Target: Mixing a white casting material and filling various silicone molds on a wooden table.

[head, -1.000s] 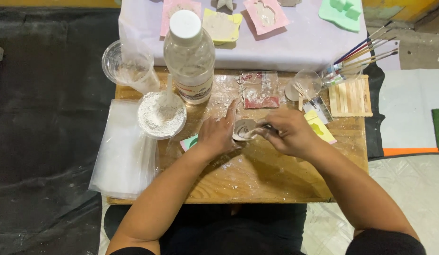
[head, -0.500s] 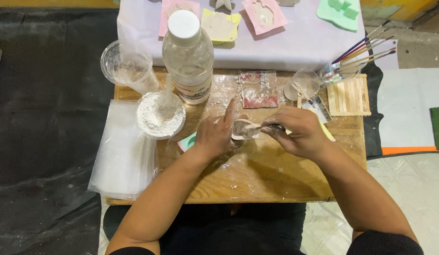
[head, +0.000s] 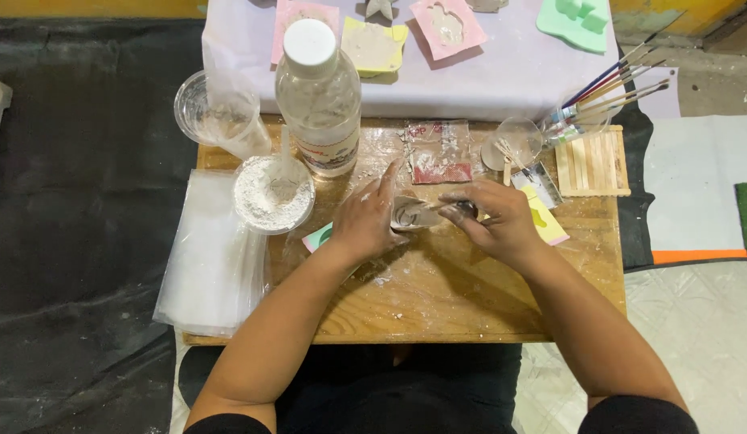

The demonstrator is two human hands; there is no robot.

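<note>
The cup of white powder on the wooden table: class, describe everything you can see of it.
The cup of white powder is a small round clear container, upright, near the far left of the wooden table. Lumpy white powder fills it nearly to the rim. A pale stick stands in it. A clear bottle stands just beyond; neither hand touches it.

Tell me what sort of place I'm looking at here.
Probably a home craft corner for plaster casting: a low wooden table set on floor mats, coloured moulds on a cloth, paintbrushes, and a cup of white powder.
</note>
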